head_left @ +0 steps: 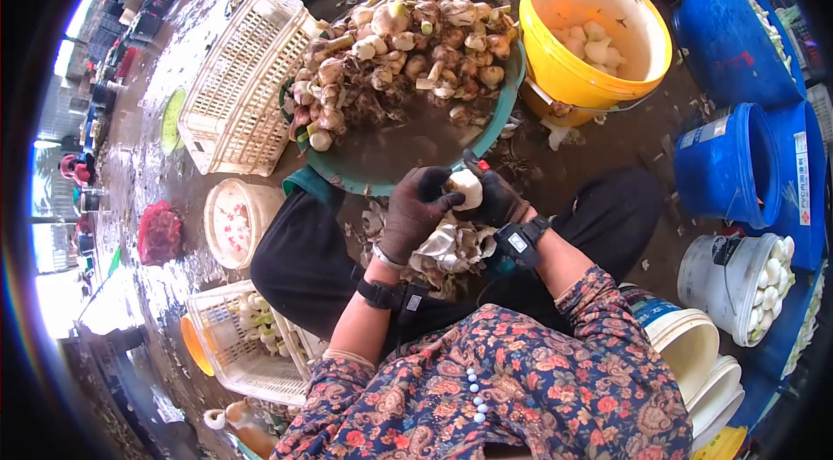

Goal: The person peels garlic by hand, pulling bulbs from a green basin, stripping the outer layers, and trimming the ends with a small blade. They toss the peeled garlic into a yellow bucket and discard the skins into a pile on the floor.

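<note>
My left hand (pixel 415 215), in a dark, dirty work glove, is closed around a peeled white garlic bulb (pixel 467 188) above my lap. Against the bulb's other side is my gloved right hand (pixel 501 199), its fingers curled round a small tool with a red part (pixel 482 165); its blade or tip cannot be made out. Loose papery garlic skins (pixel 451 250) lie heaped between my legs, just below both hands. Beyond them stands a wide green tub (pixel 508 126), with a pile of unpeeled garlic bulbs (pixel 408 52) at its far side.
To the right of the tub, a yellow bucket (pixel 555 82) contains peeled bulbs. Blue buckets (pixel 720 161) and a white bucket (pixel 716 278) of peeled garlic line the right. White plastic crates (pixel 239 78) and a pale tub (pixel 234 221) stand left. A cat-like animal (pixel 247 425) is at lower left.
</note>
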`<state>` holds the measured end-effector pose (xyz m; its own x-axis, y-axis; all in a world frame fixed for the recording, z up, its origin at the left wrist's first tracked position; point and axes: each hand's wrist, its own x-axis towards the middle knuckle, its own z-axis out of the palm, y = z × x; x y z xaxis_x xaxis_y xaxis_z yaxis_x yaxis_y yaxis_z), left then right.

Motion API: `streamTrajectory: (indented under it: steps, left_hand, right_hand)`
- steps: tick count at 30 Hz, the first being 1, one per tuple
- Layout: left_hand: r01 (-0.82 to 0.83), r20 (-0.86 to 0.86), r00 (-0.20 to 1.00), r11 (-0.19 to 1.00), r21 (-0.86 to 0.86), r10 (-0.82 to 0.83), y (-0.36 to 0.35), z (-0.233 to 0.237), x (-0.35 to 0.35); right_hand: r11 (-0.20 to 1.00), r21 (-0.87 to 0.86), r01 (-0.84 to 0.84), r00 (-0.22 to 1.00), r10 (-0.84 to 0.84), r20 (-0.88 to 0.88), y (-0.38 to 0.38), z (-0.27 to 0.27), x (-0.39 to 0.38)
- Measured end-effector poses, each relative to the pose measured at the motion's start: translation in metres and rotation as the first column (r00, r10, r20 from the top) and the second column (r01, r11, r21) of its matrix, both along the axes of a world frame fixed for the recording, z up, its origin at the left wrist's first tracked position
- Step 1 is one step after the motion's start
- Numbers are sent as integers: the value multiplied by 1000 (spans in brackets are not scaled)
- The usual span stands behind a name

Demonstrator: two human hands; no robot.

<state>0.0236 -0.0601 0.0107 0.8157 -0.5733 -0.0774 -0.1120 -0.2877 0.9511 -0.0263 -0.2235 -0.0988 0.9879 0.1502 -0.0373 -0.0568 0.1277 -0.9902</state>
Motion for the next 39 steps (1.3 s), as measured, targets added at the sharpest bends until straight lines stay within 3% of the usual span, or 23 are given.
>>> streamTrajectory:
  steps: [3,4,5,7,11,12,13,14,15,16,19,21,22,23,25,27,29,31,32,35,37,38,39]
  left_hand:
    - [-26,241,970,998,56,12,-1,0,-7]
    - [-42,225,974,996,82,23,-1,4,-9]
    - [-57,208,977,993,107,34,0,7,-12]
    - [-54,262,965,995,82,30,-1,9,-17]
    - [132,275,951,989,63,-144,-2,8,-40]
    - [225,272,935,974,42,-227,-1,9,-46]
    - [227,274,934,973,42,-230,2,14,-46]
    - [358,159,892,876,323,-423,8,23,-44]
    - [471,-4,825,683,558,-565,14,27,-41]
    - [431,-125,892,729,532,-435,18,27,-35]
    - [164,25,982,913,373,-186,36,-4,-5]
    - [52,153,980,911,409,-124,31,-24,21]
    - [28,170,979,895,445,-115,25,-33,36]
    - [29,174,978,898,438,-116,14,-47,51]
    - [-76,152,988,938,340,25,-8,-87,80]
    - [-111,213,977,906,409,23,-39,-112,97]
    - [-147,278,960,874,463,14,-71,-155,121]
    - [88,201,945,792,604,-258,-98,-181,136]
    - [-56,18,998,896,441,54,-112,-169,132]
    - [-302,-237,899,913,273,368,-134,-186,134]
    - [-404,-462,803,914,44,377,-133,-201,124]
    - [-205,-130,971,978,-31,199,-124,-216,122]
    - [17,227,974,999,-28,-11,-119,-227,120]
  right_hand:
    - [932,-277,232,946,-150,288,1,-21,-8]
    - [997,72,27,993,-18,-121,-3,19,-4]
    - [997,74,27,992,-18,-123,-3,18,-6]
    - [811,-486,326,891,-92,444,-7,13,-8]
    - [844,-432,318,934,-201,294,3,-15,-4]
    - [938,-75,338,940,-334,65,5,-39,2]
    - [870,285,402,913,-358,-197,11,-12,8]
    - [912,-215,348,934,-318,163,4,19,-5]
    - [912,-216,349,934,-318,164,2,35,-9]
    - [905,-284,318,943,-270,195,-1,45,-9]
    - [838,-451,306,934,-171,315,-5,37,-11]
    - [964,11,265,964,-265,14,-3,26,-8]
    - [738,440,511,758,-146,-636,-9,33,3]
    - [386,655,650,758,-273,-592,-18,13,14]
    - [835,426,347,917,-397,30,-48,110,10]
    - [273,914,302,931,-290,-221,-76,143,14]
    - [304,890,340,914,-331,-236,-87,120,16]
    - [365,768,526,850,-237,-470,-83,94,9]
    - [429,607,669,735,-256,-628,-77,84,11]
    - [526,531,664,703,-197,-684,-64,43,14]
    - [559,490,669,690,-221,-689,-57,48,20]
    - [588,452,670,679,-241,-693,-53,51,22]
    - [585,454,672,679,-242,-693,-50,54,26]
